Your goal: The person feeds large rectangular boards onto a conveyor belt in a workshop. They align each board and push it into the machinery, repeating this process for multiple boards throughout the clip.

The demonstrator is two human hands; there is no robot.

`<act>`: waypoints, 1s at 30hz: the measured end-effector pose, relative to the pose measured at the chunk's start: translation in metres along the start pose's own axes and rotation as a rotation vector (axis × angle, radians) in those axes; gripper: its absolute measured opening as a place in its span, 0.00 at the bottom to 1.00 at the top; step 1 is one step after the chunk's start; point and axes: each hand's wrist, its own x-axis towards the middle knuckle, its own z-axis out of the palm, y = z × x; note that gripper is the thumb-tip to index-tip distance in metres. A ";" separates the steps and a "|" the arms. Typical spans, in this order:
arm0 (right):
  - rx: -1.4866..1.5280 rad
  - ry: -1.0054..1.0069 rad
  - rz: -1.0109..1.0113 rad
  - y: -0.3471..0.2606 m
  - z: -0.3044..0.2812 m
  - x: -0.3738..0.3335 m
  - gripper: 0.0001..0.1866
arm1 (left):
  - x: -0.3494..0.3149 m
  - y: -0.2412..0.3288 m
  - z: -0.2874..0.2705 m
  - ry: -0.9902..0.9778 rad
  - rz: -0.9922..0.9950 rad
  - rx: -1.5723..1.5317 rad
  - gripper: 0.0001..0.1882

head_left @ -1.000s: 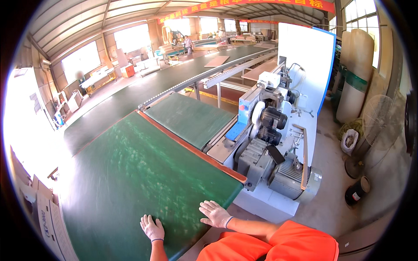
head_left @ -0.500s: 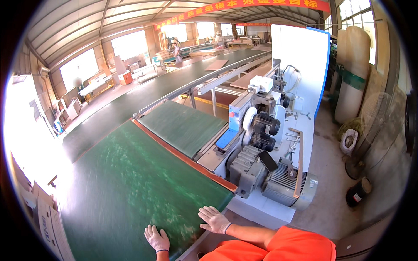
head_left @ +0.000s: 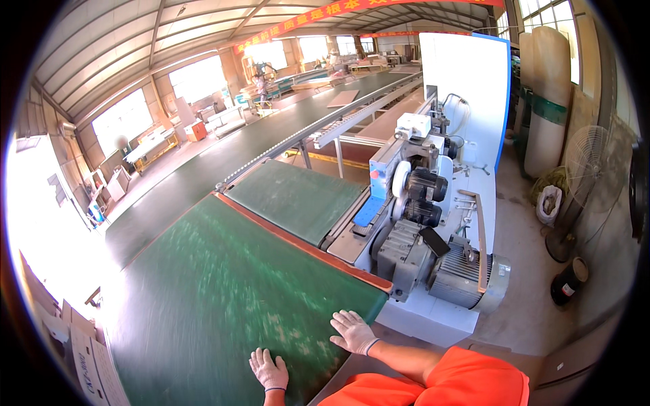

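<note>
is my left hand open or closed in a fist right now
Open. The gloved left hand has its fingers extended and parted over the green surface, with nothing visible in it.

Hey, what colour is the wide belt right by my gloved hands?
The wide belt is green with paler streaks, seen in the head view.

1. Two hands in white cloth gloves: one left hand (head_left: 269,371), one right hand (head_left: 353,332).
2. Three flat green belts: one big belt (head_left: 230,291) below the hands, one small belt (head_left: 294,201) ahead of them, one long belt (head_left: 196,174) farther off.
3. Two small round black motors (head_left: 428,184), ahead and right of the hands.
4. One big gray ridged metal motor (head_left: 455,283), right of the hands.
</note>
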 end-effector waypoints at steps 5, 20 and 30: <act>-0.035 -0.021 0.085 -0.017 0.018 0.024 0.35 | 0.007 -0.021 -0.012 -0.016 0.060 -0.042 0.29; -0.017 -0.138 -0.013 -0.065 0.047 0.050 0.37 | 0.016 -0.088 -0.034 0.037 -0.027 0.002 0.28; 0.020 -0.220 -0.130 -0.041 0.045 0.054 0.37 | 0.006 -0.076 -0.027 0.092 -0.169 0.054 0.29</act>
